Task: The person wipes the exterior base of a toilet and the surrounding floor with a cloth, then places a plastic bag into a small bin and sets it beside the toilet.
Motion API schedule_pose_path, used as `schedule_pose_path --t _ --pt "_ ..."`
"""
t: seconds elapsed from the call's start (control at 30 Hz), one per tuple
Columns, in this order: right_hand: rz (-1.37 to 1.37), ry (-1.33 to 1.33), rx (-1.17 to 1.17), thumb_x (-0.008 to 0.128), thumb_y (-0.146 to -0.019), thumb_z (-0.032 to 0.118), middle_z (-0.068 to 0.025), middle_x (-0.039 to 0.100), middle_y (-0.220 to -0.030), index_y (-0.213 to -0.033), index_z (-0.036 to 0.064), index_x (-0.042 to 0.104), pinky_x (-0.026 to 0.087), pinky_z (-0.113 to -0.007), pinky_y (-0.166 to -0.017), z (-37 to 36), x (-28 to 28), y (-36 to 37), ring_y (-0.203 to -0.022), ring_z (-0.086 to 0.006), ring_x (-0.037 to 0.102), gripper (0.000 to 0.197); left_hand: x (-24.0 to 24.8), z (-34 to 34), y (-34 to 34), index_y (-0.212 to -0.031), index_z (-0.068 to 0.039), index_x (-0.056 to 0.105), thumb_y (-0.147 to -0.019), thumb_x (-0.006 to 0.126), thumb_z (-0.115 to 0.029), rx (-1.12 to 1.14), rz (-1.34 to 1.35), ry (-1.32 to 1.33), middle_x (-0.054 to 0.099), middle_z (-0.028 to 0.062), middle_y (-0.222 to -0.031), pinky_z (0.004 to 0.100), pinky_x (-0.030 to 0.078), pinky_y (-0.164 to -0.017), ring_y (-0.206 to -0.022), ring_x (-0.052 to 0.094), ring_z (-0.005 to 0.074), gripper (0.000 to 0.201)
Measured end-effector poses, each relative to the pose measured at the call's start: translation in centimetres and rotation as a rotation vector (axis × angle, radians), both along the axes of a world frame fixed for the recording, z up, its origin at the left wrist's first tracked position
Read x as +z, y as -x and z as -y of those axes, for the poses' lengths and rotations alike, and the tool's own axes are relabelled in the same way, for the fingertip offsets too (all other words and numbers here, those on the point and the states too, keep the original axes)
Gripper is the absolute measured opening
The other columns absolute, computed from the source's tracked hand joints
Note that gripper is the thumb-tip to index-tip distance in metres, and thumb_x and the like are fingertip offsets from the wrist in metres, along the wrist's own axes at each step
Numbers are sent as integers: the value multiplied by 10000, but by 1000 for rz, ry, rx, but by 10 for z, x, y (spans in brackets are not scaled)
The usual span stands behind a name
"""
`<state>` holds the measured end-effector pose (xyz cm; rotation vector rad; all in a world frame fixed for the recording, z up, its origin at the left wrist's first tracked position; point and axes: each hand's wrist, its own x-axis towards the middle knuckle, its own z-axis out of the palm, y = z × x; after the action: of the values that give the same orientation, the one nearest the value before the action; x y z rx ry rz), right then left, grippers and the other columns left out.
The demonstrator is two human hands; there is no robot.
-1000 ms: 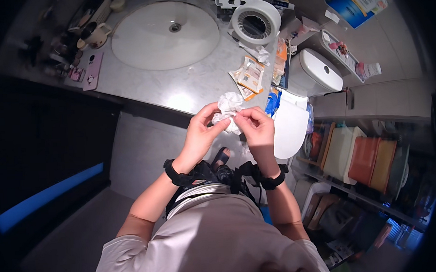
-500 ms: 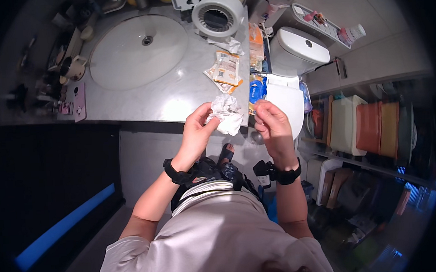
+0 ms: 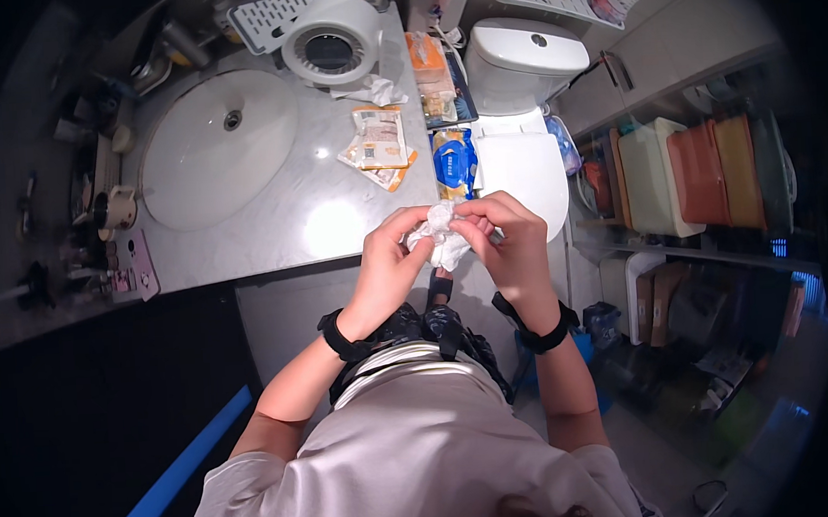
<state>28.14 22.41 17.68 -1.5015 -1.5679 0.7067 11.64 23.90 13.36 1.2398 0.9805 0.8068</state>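
A crumpled white tissue (image 3: 448,246) is held up in front of me, just off the counter's front right corner. My left hand (image 3: 391,260) pinches its left side between thumb and fingers. From the other side, my right hand (image 3: 507,241) grips the tissue's upper right part, fingertips close to those of the left. Black bands circle both wrists. Beyond the hands, a blue and yellow soft packet (image 3: 455,163) lies beside the toilet. Orange and white flat sachets (image 3: 378,143) rest on the counter, with another white crumpled tissue (image 3: 379,90) behind them.
A marble counter (image 3: 272,224) with an oval sink (image 3: 171,178) spans the left. On it stand a white round device (image 3: 332,43) and a pink flat case (image 3: 136,264). The white toilet (image 3: 522,173) is ahead right, with shelves of upright containers (image 3: 658,175) further right.
My right hand has come left onto the tissue, which it was apart from before. The tissue is now more bunched up. The view has turned toward the right.
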Motion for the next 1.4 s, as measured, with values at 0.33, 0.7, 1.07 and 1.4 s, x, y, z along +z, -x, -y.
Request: schedule_pose_path --t 0.33,0.7,1.07,1.4 --pt "-253 18 -149 618 -854 45 -28 579 -760 -838 -11 613 415 -208 -604 0 -1 -44 -649 -80 509 58 -6 -20 -23 -1125 0 585 -835 549 68 -62 114 51 588 62 -1075 227 475 -760 -926 582 112 299" --pt "-1102 190 -325 511 -951 144 -94 628 -1029 -970 12 577 491 -219 -796 2 -17 -140 -872 -118 604 149 4 -48 -58 -1241 -38 456 -898 572 -34 -85 350 381 570 43 -1166 276 486 -857 -1044 568 129 362" --pt "-1152 62 -92 542 -937 126 -60 601 -944 -926 34 545 465 -223 -808 -47 -39 -349 -856 -118 573 92 -24 -75 -214 -1248 -51 465 -912 522 -23 90 520 463 602 51 -1139 264 481 -860 -994 597 127 342" --pt "-555 181 218 746 -701 -13 -55 608 -986 -1026 4 609 488 -255 -797 -101 -91 -457 -892 -129 600 353 -67 -99 -426 -1316 -74 406 -919 514 -76 269 603 577 552 75 -1230 334 447 -965 -1130 543 170 411"
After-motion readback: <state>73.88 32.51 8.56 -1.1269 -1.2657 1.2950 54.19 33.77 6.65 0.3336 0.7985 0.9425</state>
